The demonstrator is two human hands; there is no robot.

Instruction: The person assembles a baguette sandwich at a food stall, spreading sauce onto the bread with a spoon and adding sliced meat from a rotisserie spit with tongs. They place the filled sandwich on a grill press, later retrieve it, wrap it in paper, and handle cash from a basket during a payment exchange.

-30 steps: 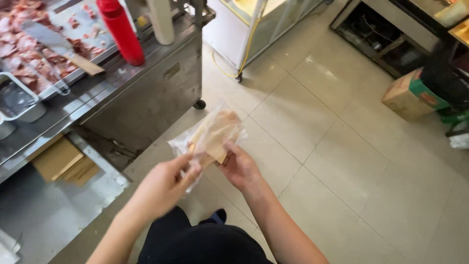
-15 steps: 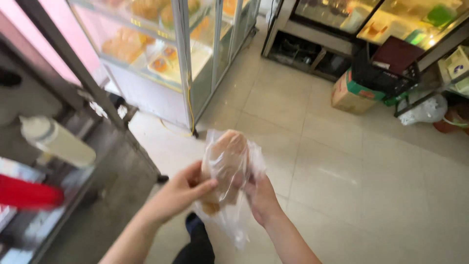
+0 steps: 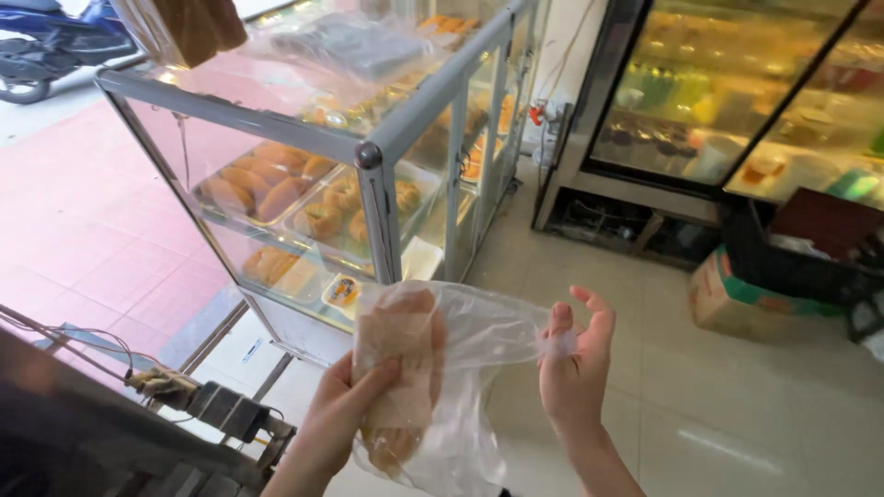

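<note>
1. Fingers [image 3: 373, 379] of the left hand [image 3: 336, 419] wrap around the paper-wrapped bread roll [image 3: 398, 373] through the clear plastic bag [image 3: 479, 368], gripping mid-length.
2. Held in mid-air before the glass display case [image 3: 368, 156], the roll looks light and crushable; the film seems thin and slippery.
3. Right hand [image 3: 575, 377] pinches the bag's edge, other fingers spread.

Left hand [image 3: 345, 414] curled in a grip; right hand [image 3: 573, 373] raised, fingers [image 3: 560, 324] pinching.
</note>
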